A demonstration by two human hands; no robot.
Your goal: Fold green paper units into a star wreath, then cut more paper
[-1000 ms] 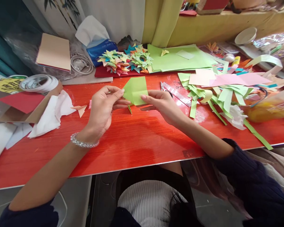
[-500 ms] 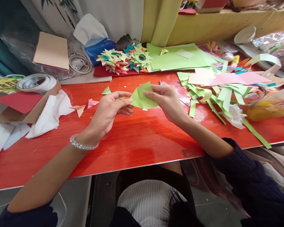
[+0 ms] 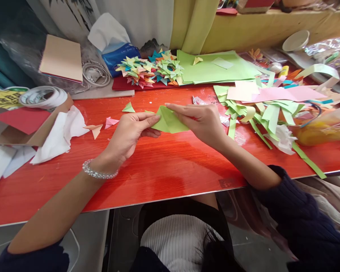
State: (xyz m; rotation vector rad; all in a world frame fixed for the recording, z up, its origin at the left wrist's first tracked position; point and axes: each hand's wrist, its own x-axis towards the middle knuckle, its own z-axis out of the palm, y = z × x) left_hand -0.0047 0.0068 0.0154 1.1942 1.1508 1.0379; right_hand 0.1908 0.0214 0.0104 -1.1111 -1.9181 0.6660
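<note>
Green paper [image 3: 171, 121]: creased, frame center, above red table [image 3: 158, 170]. Left hand [image 3: 132, 132]: pinching its left edge, thumb on top. Right hand [image 3: 205, 122]: grasping its right side, fingers extended across upper edge.

Both forearms [image 3: 59, 206] angle inward; the left grip [image 3: 127, 134] pinches, while the right grip [image 3: 209, 122] arches, fingers [image 3: 184, 108] stretched leftward.

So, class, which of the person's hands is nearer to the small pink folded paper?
Left. The left hand is just right of the pink folded paper; the right hand is farther right, beyond the green sheet.
</note>
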